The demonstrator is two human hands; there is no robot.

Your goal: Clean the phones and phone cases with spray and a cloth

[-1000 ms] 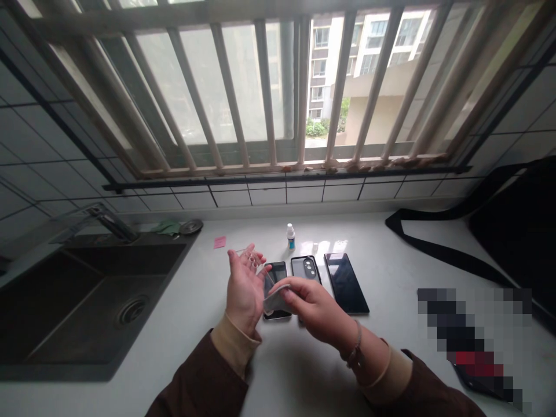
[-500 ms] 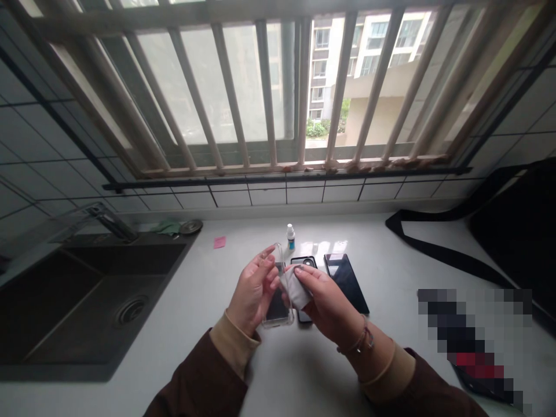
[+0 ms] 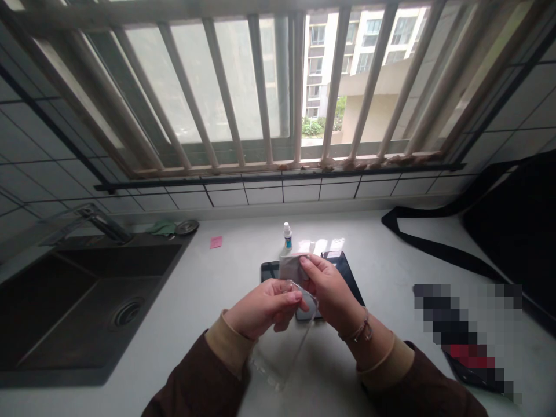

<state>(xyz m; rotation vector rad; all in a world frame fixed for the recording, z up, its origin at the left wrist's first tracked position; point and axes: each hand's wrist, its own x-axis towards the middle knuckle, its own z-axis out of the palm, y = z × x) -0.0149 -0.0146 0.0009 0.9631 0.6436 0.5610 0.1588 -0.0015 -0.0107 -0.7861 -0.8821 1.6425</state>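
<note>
My left hand [image 3: 271, 307] pinches one end of a clear phone case [image 3: 304, 339], which tilts down toward me. A thin grey-white cloth [image 3: 291, 268] is held between the thumb and fingers of my right hand [image 3: 332, 289], close to the case's upper end. Beneath my hands lie a dark phone [image 3: 269, 270] on the left and a phone in a dark-rimmed case [image 3: 304, 313] in the middle, both partly covered. To the right rests a black phone or small tablet [image 3: 347, 272], partly behind my right hand.
A small white dropper bottle [image 3: 287, 236] stands beyond the phones. A pink sticky note [image 3: 216, 242] lies left of it. The sink [image 3: 99, 249] with its faucet [image 3: 104, 223] is at left. A black bag [image 3: 516, 214] with a strap and a blurred-out object [image 3: 464, 336] are at right.
The clear case has swung from upright to tilted toward me, and my left hand now grips its far end. The cloth is spread flatter and higher, uncovering the left phone more.
</note>
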